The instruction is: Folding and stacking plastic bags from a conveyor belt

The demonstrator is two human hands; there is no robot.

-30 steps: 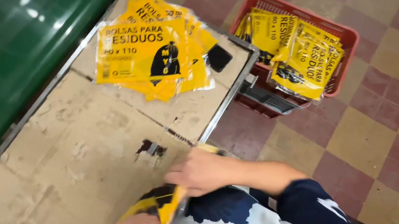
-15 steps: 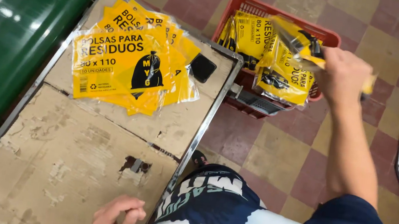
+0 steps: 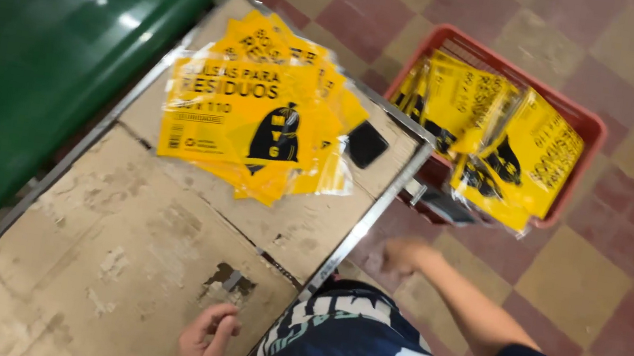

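Your left hand [image 3: 204,343] rests on the near edge of the cardboard-covered counter [image 3: 121,242], fingers curled, grip empty. Your right hand [image 3: 403,256] hangs off the counter's right side, blurred; can't tell its grip. Yellow packets [image 3: 254,125] fanned at the counter's far end; more fill the red crate [image 3: 585,128] on the floor, right.

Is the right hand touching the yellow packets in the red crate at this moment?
Apart. The head view shows the right hand empty and low beside the table edge, with bare floor tiles between it and the yellow packets in the red crate.
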